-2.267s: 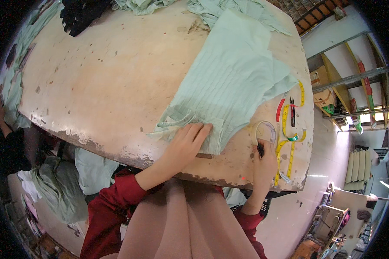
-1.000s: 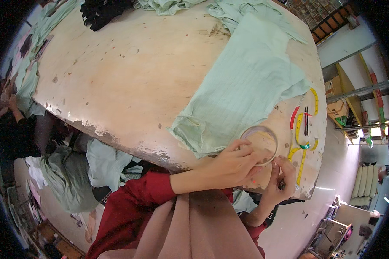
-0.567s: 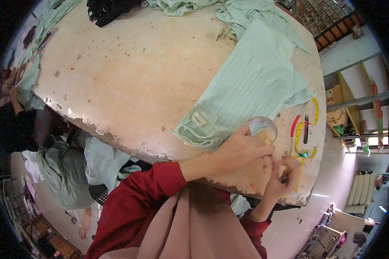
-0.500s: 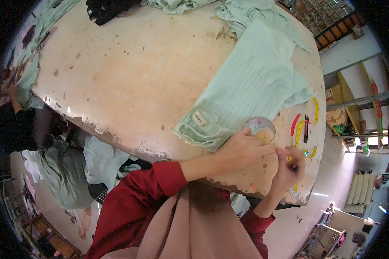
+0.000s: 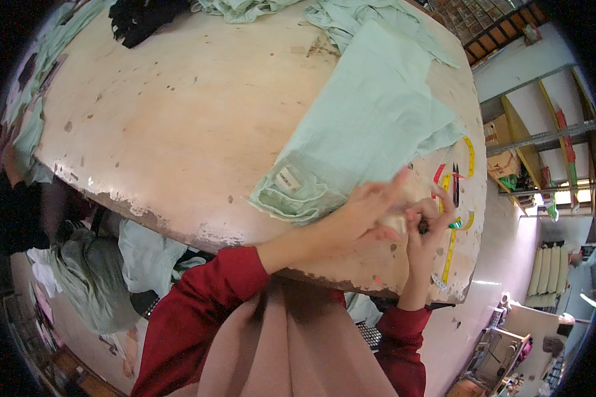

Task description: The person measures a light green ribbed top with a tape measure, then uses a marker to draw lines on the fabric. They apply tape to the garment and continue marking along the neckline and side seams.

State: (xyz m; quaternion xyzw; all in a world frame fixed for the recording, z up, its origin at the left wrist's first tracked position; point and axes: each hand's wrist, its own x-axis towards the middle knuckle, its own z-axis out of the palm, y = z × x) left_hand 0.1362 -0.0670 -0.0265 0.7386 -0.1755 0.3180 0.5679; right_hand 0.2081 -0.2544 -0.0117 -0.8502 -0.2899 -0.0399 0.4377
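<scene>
Mint-green garment (image 5: 371, 112) lay flat on worktop (image 5: 165, 132), 12 o'clock of L hand (image 5: 357, 215), label (image 5: 287, 180) upturned, prob. for quick reach. L fingers part-spread, blurred, couldn't tell grip; R hand (image 5: 421, 248) had fingers curled round sm. dark item (image 5: 423, 226), prob. freeing fingertips.

A large pale-beige table with chipped brown edge (image 5: 179, 132) is partly covered by a long mint-green pleated garment (image 5: 371, 112); on the right, a yellow-and-red flexible measuring tape (image 5: 449, 258) and a slim black pointed tool (image 5: 456, 185) are laid; farther, a crumpled black cloth (image 5: 146, 20) is seen
</scene>
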